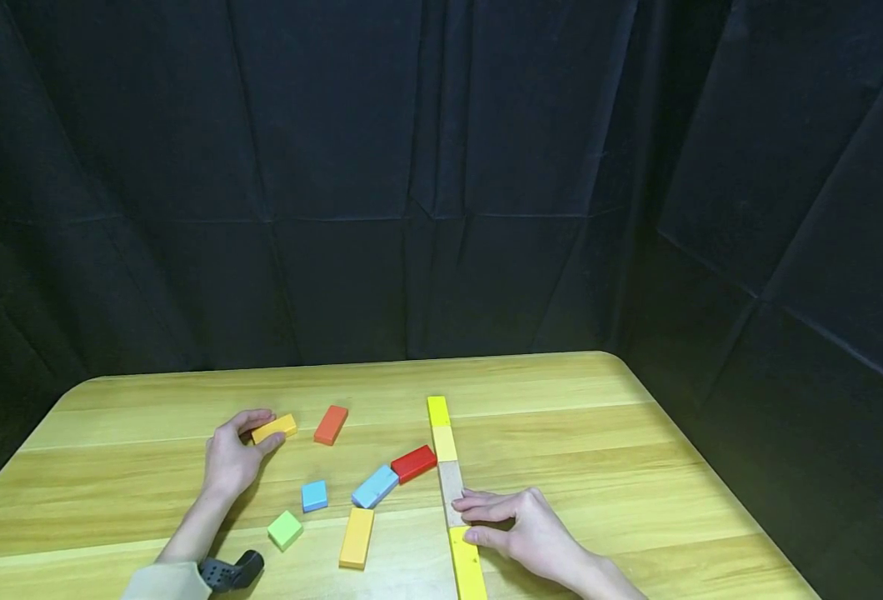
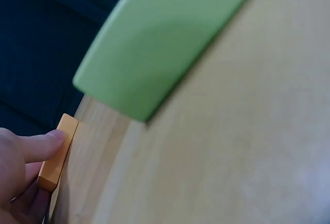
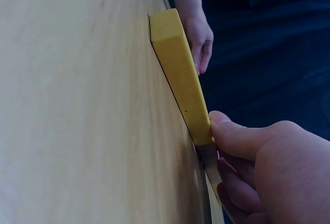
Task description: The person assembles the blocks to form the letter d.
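Note:
My left hand pinches an orange block between thumb and fingers at the table's left side; the left wrist view also has this orange block in the grip. At the middle right, my right hand rests against a straight row of blocks. Its thumb touches the near yellow block, while its fingers reach onto the pale grey block just beyond. Farther along that row come a cream block and a bright yellow block. The right wrist view shows the thumb at the yellow block's edge.
Between the hands lie a light red block, a red block touching the row, a long blue block, a small blue block, a green block and another orange block. A dark curtain hangs behind the table.

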Motion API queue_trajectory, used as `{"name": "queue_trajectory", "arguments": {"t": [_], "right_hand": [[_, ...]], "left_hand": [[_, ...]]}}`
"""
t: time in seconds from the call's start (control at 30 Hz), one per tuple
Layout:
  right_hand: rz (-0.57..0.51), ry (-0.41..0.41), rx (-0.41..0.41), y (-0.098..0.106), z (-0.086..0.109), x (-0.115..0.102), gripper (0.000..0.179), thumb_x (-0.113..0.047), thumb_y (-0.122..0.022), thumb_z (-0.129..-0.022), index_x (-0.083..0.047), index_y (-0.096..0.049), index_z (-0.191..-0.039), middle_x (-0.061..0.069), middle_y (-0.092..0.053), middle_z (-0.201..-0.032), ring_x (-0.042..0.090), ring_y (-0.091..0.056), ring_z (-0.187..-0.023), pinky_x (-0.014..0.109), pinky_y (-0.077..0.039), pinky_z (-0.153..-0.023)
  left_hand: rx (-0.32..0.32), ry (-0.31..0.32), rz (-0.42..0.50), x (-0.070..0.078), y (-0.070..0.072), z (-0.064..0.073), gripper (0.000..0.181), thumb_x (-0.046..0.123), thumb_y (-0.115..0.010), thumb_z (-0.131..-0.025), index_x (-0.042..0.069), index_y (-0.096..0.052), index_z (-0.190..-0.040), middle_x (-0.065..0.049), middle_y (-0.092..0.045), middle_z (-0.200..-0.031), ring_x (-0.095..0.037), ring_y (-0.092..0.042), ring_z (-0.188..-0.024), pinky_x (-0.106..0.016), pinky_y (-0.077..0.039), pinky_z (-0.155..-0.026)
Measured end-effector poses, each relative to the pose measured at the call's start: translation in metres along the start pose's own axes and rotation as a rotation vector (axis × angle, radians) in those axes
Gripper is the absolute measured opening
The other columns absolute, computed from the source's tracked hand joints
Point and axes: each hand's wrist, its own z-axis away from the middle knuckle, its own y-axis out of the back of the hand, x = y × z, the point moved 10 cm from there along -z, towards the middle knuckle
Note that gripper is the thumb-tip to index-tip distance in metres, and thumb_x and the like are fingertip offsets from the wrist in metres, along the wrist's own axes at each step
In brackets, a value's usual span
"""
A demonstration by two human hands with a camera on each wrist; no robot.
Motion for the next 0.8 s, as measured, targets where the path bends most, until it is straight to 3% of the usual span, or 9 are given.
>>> {"name": "queue_trajectory", "arguments": {"t": [0.13, 0.4, 0.8], "right_hand": [[0.002, 0.003, 0.002, 0.000, 0.000, 0.000, 0.030, -0.039, -0.075, -0.087, -0.018, -0.079, -0.109, -0.015, -0.070, -0.120, 0.013, -0.063, -0.121, 0.024, -0.046, -0.104], [-0.005, 0.002, -0.001, 0.000, 0.001, 0.000, 0.030, -0.039, -0.075, -0.087, -0.019, -0.079, -0.109, -0.015, -0.070, -0.120, 0.013, -0.063, -0.121, 0.023, -0.046, -0.104], [0.004, 0.004, 0.001, 0.000, 0.000, -0.001, 0.030, -0.039, -0.075, -0.087, -0.018, -0.079, -0.109, -0.016, -0.070, -0.120, 0.013, -0.063, -0.121, 0.024, -0.047, -0.103]], "left_hand": [[-0.010, -0.007, -0.018, 0.001, 0.001, 0.003, 0.040, 0.008, -0.074, -0.089, -0.002, -0.063, -0.126, -0.021, -0.068, -0.124, -0.034, -0.061, -0.118, -0.044, -0.049, -0.102], [-0.038, -0.015, -0.032, 0.000, 0.004, 0.010, 0.040, 0.013, -0.076, -0.088, 0.000, -0.064, -0.124, -0.019, -0.069, -0.122, -0.031, -0.063, -0.115, -0.014, -0.045, -0.085], [-0.042, -0.051, -0.016, 0.007, 0.007, 0.029, 0.037, 0.015, -0.081, -0.084, 0.003, -0.069, -0.117, -0.015, -0.072, -0.115, -0.028, -0.067, -0.107, -0.012, -0.051, -0.078]]}}
